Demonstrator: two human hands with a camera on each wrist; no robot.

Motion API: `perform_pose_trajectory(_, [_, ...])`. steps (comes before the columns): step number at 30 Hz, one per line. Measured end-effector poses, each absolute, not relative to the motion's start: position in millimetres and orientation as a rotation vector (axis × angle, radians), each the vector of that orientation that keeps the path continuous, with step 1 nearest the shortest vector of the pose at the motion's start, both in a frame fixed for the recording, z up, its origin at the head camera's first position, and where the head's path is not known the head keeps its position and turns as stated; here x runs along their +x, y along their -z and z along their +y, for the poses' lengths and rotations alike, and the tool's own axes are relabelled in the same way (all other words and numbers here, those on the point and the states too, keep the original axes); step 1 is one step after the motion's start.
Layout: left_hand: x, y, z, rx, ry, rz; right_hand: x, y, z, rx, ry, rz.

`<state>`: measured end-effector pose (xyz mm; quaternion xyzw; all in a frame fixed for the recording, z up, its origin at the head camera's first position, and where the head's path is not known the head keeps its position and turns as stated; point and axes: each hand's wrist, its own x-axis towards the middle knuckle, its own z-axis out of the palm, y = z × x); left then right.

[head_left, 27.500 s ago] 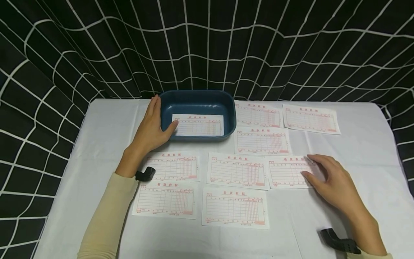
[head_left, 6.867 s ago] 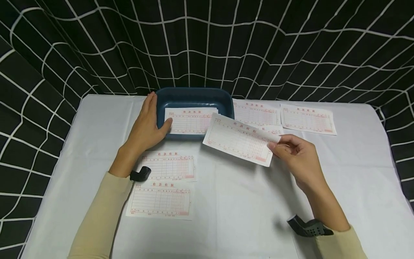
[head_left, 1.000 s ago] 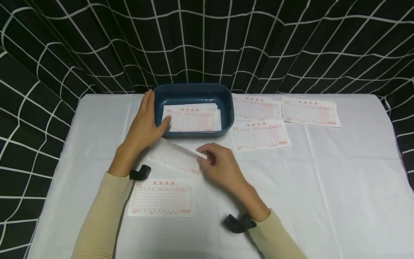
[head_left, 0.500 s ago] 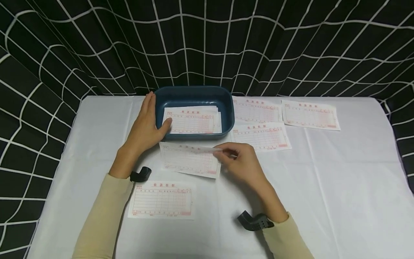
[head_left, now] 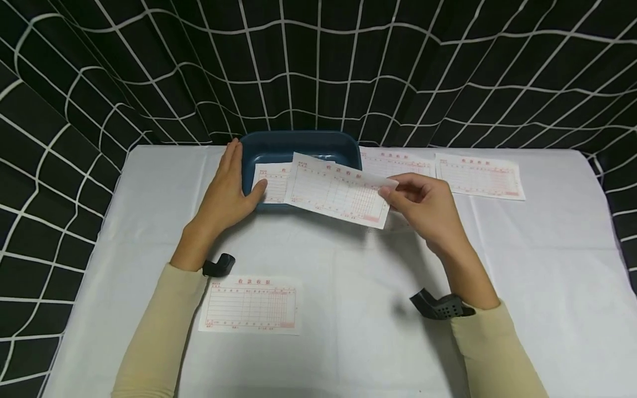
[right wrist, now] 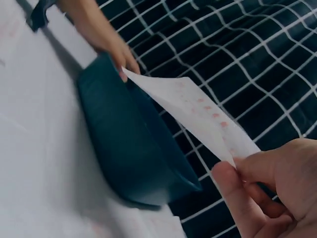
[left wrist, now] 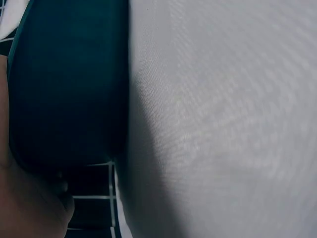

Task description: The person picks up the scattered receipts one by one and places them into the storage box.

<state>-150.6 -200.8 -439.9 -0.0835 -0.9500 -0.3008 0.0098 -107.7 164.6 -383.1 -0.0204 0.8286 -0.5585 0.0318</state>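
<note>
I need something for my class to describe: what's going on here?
A person's right hand pinches a paper slip by one end, its free end over a blue tub. The left hand rests against the tub's left side. At least one more slip lies in the tub; others lie on the cloth, nearer the person and to the right.

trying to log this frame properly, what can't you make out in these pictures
Head view: how many slips lie in the tray; the held slip covers much of them.
Head view: the fine print on the lower-left slip; too small.
Left wrist view: the tray's inside; its outer wall hides it.
Left wrist view: the whole left hand; the left edge cuts it off.
Right wrist view: the held slip's print; blurred.
</note>
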Motion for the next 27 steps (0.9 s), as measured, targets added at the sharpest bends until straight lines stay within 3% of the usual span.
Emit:
perform_pose_trajectory(12, [-154,434,-203,-0.259,0.899,-2.954,-166,370,133,-0.229,1.480,2.667])
perform_pose_trajectory(27, [-153,441,-197,-0.271,0.913,-2.944,-193,386,81,-0.370,1.242,2.761])
